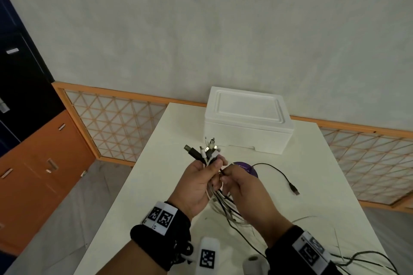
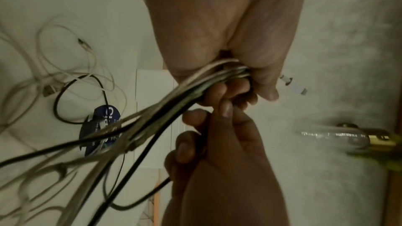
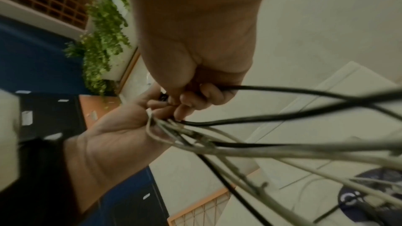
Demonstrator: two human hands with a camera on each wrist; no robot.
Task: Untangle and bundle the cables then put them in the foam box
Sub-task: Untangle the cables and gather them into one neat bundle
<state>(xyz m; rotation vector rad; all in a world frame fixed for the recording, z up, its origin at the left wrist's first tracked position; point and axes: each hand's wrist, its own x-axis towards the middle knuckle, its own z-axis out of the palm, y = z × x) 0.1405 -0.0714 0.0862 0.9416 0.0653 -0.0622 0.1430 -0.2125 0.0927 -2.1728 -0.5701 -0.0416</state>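
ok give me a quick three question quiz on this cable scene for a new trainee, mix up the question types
1. True or false: the foam box has its lid on.
2. Multiple choice: the left hand holds the cables
A. flat on the table
B. gathered in a bunch with the plug ends sticking up
C. inside the box
3. Short answer: what does the right hand pinch, and where does its free USB end lie?

Key
1. True.
2. B.
3. A black cable; its plug lies on the white table, to the right of the hands, in front of the box.
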